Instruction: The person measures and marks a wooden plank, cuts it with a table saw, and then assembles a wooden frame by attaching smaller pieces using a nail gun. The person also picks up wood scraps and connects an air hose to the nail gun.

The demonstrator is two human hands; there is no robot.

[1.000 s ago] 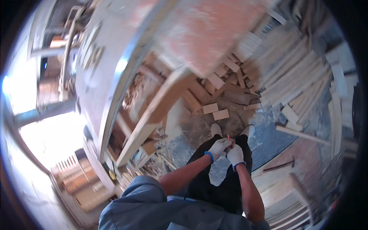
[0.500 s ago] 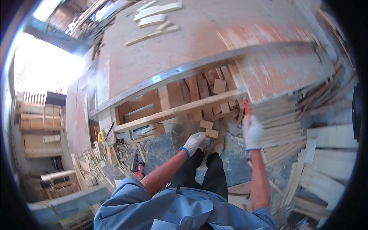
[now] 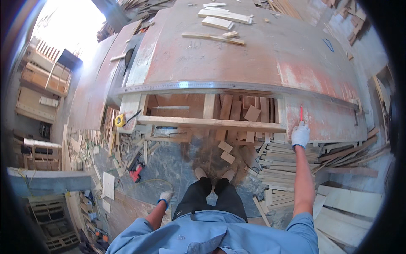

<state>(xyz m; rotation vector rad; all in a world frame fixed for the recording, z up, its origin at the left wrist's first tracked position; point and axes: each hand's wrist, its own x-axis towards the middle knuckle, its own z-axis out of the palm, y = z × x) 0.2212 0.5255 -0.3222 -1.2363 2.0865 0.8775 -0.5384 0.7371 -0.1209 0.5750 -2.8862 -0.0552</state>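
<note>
My right hand (image 3: 300, 134), in a white glove, is stretched out to the near edge of a big reddish workbench (image 3: 253, 59) and holds a thin red pencil (image 3: 301, 113) pointing up onto the top. My left hand (image 3: 165, 196), also gloved, hangs low beside my left leg with nothing seen in it; its fingers look loosely curled. A long wooden rail (image 3: 211, 122) runs along the bench's open front below the top.
Wood strips and offcuts (image 3: 220, 17) lie at the bench's far side. A yellow tape measure (image 3: 120, 120) sits at the bench's left corner. A red power tool (image 3: 136, 172) and scattered offcuts cover the floor. Stacked boards (image 3: 292, 169) lie to my right.
My head has tilted up over the bench. My right hand has reached farther out with the pencil, and my left hand has dropped from in front of me to my side.
</note>
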